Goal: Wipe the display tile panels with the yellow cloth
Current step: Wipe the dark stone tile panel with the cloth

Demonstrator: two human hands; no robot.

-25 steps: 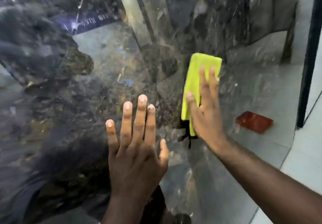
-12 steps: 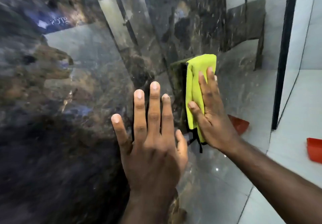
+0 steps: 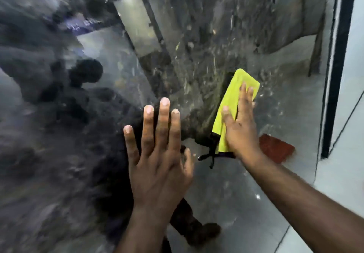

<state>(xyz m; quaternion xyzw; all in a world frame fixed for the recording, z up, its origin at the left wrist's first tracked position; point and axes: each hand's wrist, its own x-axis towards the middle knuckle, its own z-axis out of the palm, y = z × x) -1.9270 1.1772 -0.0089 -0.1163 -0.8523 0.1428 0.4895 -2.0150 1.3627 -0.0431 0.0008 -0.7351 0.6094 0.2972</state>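
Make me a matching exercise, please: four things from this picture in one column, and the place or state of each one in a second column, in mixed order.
Things
1. left hand
2. right hand
3. yellow cloth
4. black frame strip

Places or states
A. stands upright to the right of the dark tile panel
B. lies between a palm and the panel
C. flat on the panel, bare, fingers spread
D. presses the cloth with straight fingers

Pairs: 1-C, 2-D, 3-B, 4-A
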